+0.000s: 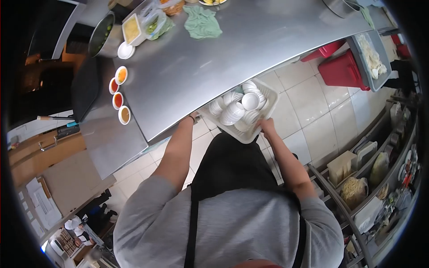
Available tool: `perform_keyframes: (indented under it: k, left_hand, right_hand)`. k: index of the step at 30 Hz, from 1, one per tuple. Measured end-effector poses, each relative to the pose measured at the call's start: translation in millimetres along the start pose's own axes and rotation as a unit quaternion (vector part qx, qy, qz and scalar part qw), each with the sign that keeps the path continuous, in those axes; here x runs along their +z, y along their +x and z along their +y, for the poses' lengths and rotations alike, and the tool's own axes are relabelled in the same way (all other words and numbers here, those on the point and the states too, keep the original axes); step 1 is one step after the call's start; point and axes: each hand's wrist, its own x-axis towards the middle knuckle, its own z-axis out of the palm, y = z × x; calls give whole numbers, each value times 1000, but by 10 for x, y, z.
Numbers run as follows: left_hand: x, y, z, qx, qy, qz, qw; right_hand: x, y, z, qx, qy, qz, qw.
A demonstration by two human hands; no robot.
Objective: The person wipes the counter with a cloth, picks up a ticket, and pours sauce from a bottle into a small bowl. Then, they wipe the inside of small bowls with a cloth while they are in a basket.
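A white plastic basket full of small white bowls is at the steel table's front edge, in front of my black apron. My right hand is closed on the basket's right rim. At the basket's left side is my left hand, its fingers bent around the rim and partly hidden. The bowls lie in nested stacks, several tipped on their sides, with one facing up on top.
On the steel table are several cups of sauce, a green cloth, a pot and a tub. Red bins stand at right, a loaded shelf rack lower right. Another person is at lower left.
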Motion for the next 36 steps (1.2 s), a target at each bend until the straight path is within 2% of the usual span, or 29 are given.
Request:
perform_keyframes:
  k: [3,8,11,13,15,16,17,18,22,24,25,26,27,28,30,31,33,34,36]
  left_hand:
    - [35,106,-33,-60,-8,-52,997]
    - [227,87,-176,-84,-72,-85,990]
    - [694,36,-469,-110,-201,-130,965]
    - [1315,-29,-798,-181,-347,-184,902]
    - [524,-429,-94,-105,-341,-242,902]
    - [-130,-662,480,-67,-340,-268,899]
    - [-228,-794,721,-63,-342,-272,897]
    - [-269,-915,896,-57,-373,-289,880]
    - [-600,-1259,1688,-9,-459,-355,814]
    - [-823,-1375,2082,5,-477,-377,794]
    - [-934,-1430,2260,16,-492,-391,778]
    - [-1085,-1504,2422,24,-478,-389,787]
    - [-1194,-1537,2533,34,-462,-381,800]
    - [-1076,-1538,2523,60,-477,-434,762]
    - [-1338,-1535,2634,92,-465,-436,765]
    - [-1492,-1500,2636,96,-470,-426,767]
    - [-1805,-1435,2645,118,-553,-395,724]
    - [-1972,-1383,2609,123,-558,-386,725]
    - [-2388,-1187,2449,132,-600,-379,693]
  right_hand:
    - [-72,48,54,-33,-7,-8,999]
    - [-186,60,-23,-34,8,-11,999]
    - [-436,34,-117,-40,-16,-20,999]
    - [-752,-3,-152,-41,-44,-16,998]
    - [-1087,-121,-158,-10,-64,-24,998]
    - [-1184,-374,-302,-9,-53,21,998]
    - [-1260,-634,-427,-10,-42,67,997]
    - [-1466,-684,-322,18,-17,54,998]
    - [-2056,-1275,-23,26,30,167,985]
    - [-2397,-1529,169,33,53,175,983]
    - [-2591,-1656,279,10,54,186,981]
    - [-2733,-1775,365,-14,54,193,980]
    - [-2813,-1955,316,-9,67,201,977]
    - [-2835,-2193,142,-6,78,204,976]
    - [-2631,-2668,-352,-45,67,213,974]
    - [-2589,-2824,-505,-58,54,217,973]
    - [-2503,-3054,-767,-86,40,200,975]
    - [-2393,-3119,-887,-120,50,215,968]
    - [-2075,-3214,-1244,-150,24,209,966]
